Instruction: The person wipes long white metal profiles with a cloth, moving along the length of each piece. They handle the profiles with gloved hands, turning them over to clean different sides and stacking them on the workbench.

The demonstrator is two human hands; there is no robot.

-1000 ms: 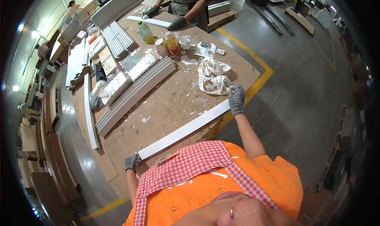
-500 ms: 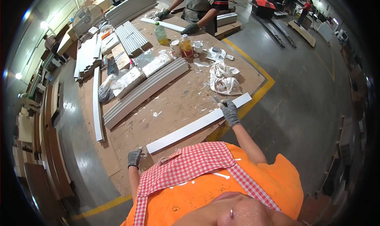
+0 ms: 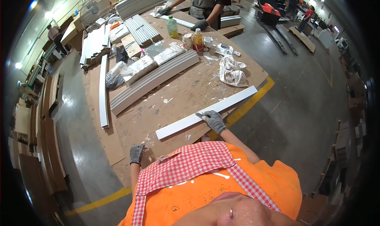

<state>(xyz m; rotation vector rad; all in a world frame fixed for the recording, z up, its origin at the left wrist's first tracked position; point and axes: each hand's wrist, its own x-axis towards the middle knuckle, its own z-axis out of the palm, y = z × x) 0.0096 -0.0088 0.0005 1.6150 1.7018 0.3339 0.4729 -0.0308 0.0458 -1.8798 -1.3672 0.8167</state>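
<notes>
A long white strip (image 3: 208,112) lies slantwise on the brown worktable in front of me. My right hand (image 3: 215,121), in a grey glove, is over the middle of the strip, closed on a small dark flat scraper (image 3: 199,115). The scraper's tip is at the strip's upper face. My left hand (image 3: 137,153), gloved too, is at the table's near edge, apart from the strip's left end. Its fingers look curled together; what they hold, if anything, is hidden.
A crumpled white cloth (image 3: 232,71) lies beyond the strip's right end. Behind stand a green bottle (image 3: 172,28), a bottle of amber liquid (image 3: 197,40) and a white cup (image 3: 208,42). Grooved grey strips (image 3: 158,79) lie to the left. A co-worker's gloved hand (image 3: 200,25) touches another white strip.
My right hand has slid with the scraper from near the strip's right end to its middle. My left hand is now farther from the strip's left end. The view has shifted slightly.
</notes>
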